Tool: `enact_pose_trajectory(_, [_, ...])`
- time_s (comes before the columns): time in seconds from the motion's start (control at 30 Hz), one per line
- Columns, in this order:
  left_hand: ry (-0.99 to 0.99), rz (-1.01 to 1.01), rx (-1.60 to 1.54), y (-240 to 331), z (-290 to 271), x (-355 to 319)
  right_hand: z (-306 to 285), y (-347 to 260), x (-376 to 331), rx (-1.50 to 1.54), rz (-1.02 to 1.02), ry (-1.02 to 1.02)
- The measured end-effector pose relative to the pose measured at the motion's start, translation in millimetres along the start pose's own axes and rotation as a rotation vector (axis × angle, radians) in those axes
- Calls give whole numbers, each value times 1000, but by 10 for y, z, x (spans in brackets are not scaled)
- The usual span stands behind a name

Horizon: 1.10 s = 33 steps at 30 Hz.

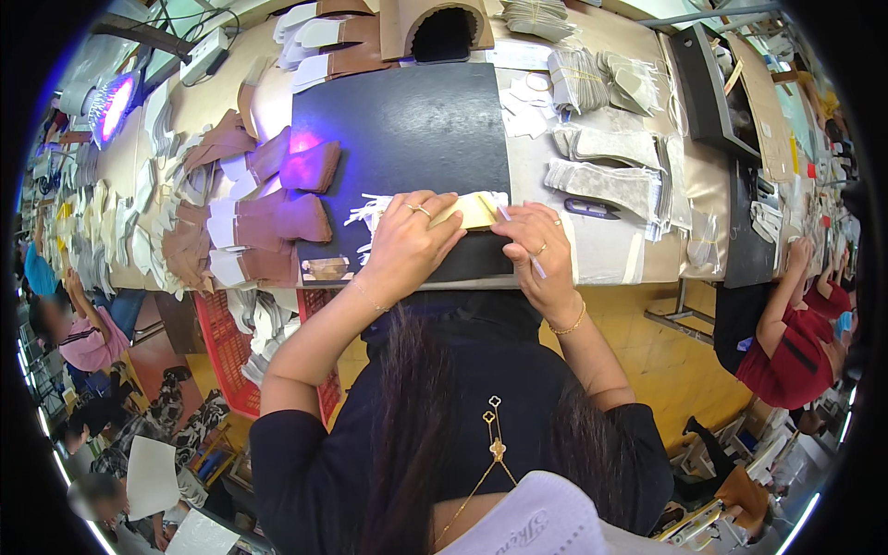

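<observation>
My left hand (407,242) presses flat on a pale yellow cut piece (474,212) that lies at the near edge of a black work mat (407,129). White paper strips (370,211) stick out from under my fingers to the left. My right hand (535,248) rests on the right end of the same piece and grips a thin white pen-like tool (535,266) that points down toward me. Both hands touch the piece; its underside is hidden.
Brown and white leather pieces (268,222) lie overlapped to the left, some under purple light. Grey cut stacks (606,180) and small black snips (590,209) lie to the right. A cardboard arch (442,30) stands at the back. A red crate (227,351) sits below the table. A person in red (795,342) works at right.
</observation>
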<state>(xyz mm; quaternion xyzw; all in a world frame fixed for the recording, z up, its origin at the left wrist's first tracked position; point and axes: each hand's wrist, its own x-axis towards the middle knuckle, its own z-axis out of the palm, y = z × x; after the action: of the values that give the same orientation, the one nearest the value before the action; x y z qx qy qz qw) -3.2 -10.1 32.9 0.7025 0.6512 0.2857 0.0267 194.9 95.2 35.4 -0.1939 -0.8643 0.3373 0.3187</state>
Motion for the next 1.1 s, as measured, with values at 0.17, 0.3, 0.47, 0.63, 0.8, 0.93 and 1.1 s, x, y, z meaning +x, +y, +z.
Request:
enact_pose_trajectory(0.17, [-14,4,15,7,-10,4,8,-23,50,-47,-26,-42])
enact_pose_trajectory(0.3, [-19,12,24,7,-12,8,11,-16,100,-75,-55,-31])
enact_pose_trajectory(0.47, [-11,19,19,2,-9,5,18,-8,134,-59,-61,-45])
enact_pose_trajectory(0.63, [-8,24,24,-1,8,-4,24,-9,163,-53,-69,-46])
enact_pose_trajectory(0.8, [-18,1,-1,-23,14,3,-219,-49,62,-173,-15,-124])
enact_pose_trajectory(0.93, [-85,-121,-176,-98,-46,53,-190,-24,47,-76,-8,112])
enact_pose_trajectory(1.1, [-193,-419,-470,-163,-159,164,-109,10,-20,15,62,188])
